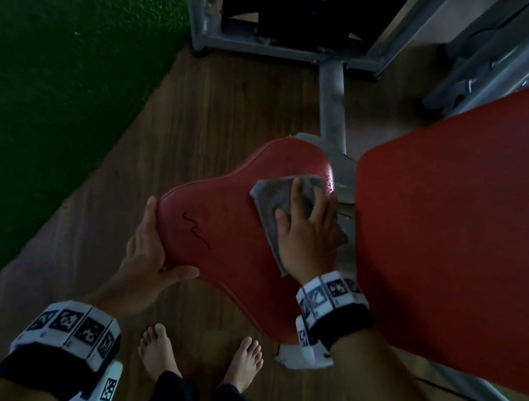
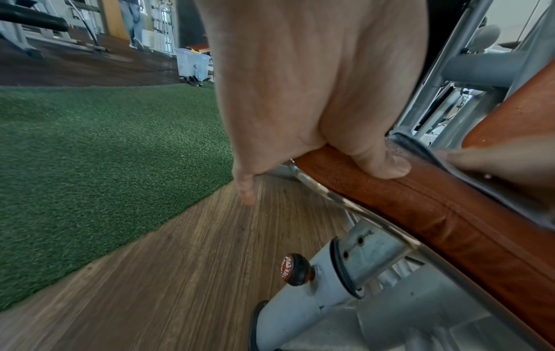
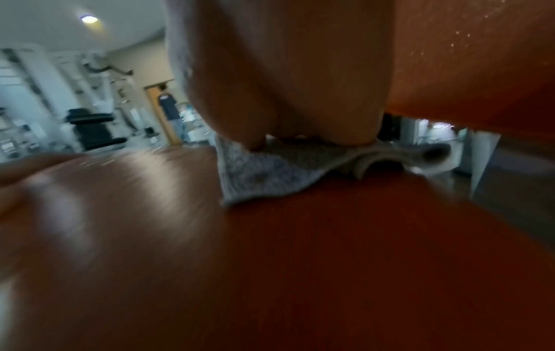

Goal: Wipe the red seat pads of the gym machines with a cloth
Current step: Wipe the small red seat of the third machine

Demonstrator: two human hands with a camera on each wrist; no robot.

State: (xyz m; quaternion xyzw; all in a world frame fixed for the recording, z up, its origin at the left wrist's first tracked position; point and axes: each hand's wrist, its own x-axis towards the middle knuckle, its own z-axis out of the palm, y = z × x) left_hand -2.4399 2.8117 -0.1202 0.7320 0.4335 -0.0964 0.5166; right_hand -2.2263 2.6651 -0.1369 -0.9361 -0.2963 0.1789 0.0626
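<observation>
Beside the big red back pad (image 1: pixel 466 232), on the smaller red seat pad (image 1: pixel 234 230), the right hand (image 1: pixel 305 238) presses a grey cloth (image 1: pixel 271 194) flat under spread, straight fingers, while the left hand (image 1: pixel 148 247) grips the pad's near-left edge, thumb on top.

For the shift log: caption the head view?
Right hand presses cloth on red seat; left hand grips its edge.

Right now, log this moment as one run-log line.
step: wiping seat pad | right hand: presses cloth flat near back edge | left hand: grips pad's left edge | back pad: untouched
</observation>
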